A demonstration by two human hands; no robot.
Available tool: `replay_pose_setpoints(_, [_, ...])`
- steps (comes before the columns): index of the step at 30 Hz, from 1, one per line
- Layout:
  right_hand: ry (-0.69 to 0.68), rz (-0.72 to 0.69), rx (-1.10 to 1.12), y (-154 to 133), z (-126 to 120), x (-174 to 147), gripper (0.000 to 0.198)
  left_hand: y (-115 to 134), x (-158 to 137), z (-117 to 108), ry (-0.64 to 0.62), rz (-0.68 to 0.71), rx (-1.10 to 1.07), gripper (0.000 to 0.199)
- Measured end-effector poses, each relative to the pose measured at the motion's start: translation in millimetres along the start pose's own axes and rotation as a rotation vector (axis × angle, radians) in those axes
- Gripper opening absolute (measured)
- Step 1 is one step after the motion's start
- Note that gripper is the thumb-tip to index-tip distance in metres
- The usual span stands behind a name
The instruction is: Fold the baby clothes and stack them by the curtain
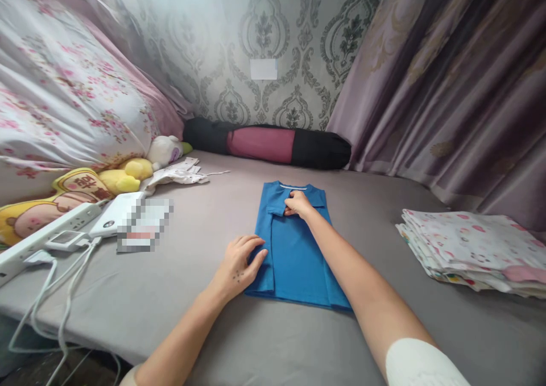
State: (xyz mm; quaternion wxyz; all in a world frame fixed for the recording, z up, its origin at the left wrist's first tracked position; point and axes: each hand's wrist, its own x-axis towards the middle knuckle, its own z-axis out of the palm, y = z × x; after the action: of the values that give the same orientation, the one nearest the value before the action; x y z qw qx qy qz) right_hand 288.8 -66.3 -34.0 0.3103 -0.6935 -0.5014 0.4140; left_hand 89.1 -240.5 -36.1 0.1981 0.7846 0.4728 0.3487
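A blue shirt point(298, 255) lies on the grey sheet, its sides and sleeves folded inward and its collar toward the far wall. My right hand point(297, 204) is closed just below the collar, with its fingers on a folded sleeve; the fingertips are partly hidden. At the shirt's left edge rests my left hand point(241, 264), its fingers slightly bent and the thumb apart from them, holding nothing.
A stack of folded patterned cloths point(473, 249) lies to the right. On the left are a power strip point(77, 221) with cables, a white box point(117, 212), plush toys point(123, 175) and a crumpled white cloth point(179, 173). A black and maroon bolster point(262, 144) lies along the wall.
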Motion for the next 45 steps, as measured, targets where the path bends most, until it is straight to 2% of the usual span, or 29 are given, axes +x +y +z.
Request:
replay_pose_setpoints(6, [0.021,-0.002,-0.272,-8,-8,-13,0.028,7,-7,-6,-0.164,0.085,0.066,0.031])
replay_pose_setpoints(8, [0.115,-0.063,-0.419,-13,-10,-21,0.037,10,-10,-10,-0.248,0.104,0.056,0.039])
replay_pose_setpoints(10, [0.183,-0.184,-0.6,-16,-9,-29,0.043,11,-12,-15,-0.316,0.116,0.039,0.046])
replay_pose_setpoints(11, [0.178,-0.255,-0.677,-18,-8,-31,0.042,11,-12,-17,-0.34,0.121,0.034,0.048])
replay_pose_setpoints(14, [0.05,-0.403,-0.778,-17,-3,-34,0.036,10,-14,-21,-0.385,0.126,0.032,0.04])
replay_pose_setpoints(19, [-0.031,-0.407,-0.903,-17,3,-30,0.03,11,-14,-24,-0.378,0.13,0.014,0.023])
replay_pose_setpoints(24, [-0.043,-0.34,-0.958,-31,3,-27,0.031,17,-13,-24,-0.353,0.135,-0.015,0.022])
replay_pose_setpoints(26, [0.011,-0.346,-0.974,-39,7,-27,0.03,17,-11,-21,-0.313,0.112,-0.002,0.026])
replay_pose_setpoints(29, [0.054,-0.48,-0.964,-47,24,-27,0.035,13,-7,-14,-0.209,0.092,0.091,0.029])
replay_pose_setpoints(32, [-0.1,-0.593,-0.926,-47,48,-24,0.046,7,-4,-7,-0.216,0.143,0.227,0.039])
replay_pose_setpoints(34, [-0.175,-0.559,-0.895,-43,62,-20,0.056,3,-4,-4,-0.273,0.17,0.3,0.05])
replay_pose_setpoints(37, [-0.176,-0.435,-0.847,-36,72,-10,0.065,0,-5,-2,-0.343,0.179,0.361,0.059])
replay_pose_setpoints(42, [-0.122,-0.34,-0.791,-34,64,11,0.069,-3,-7,-2,-0.373,0.202,0.385,0.058])
replay_pose_setpoints(45, [-0.089,-0.35,-0.817,-33,58,21,0.068,-6,-8,-2,-0.367,0.214,0.407,0.058])
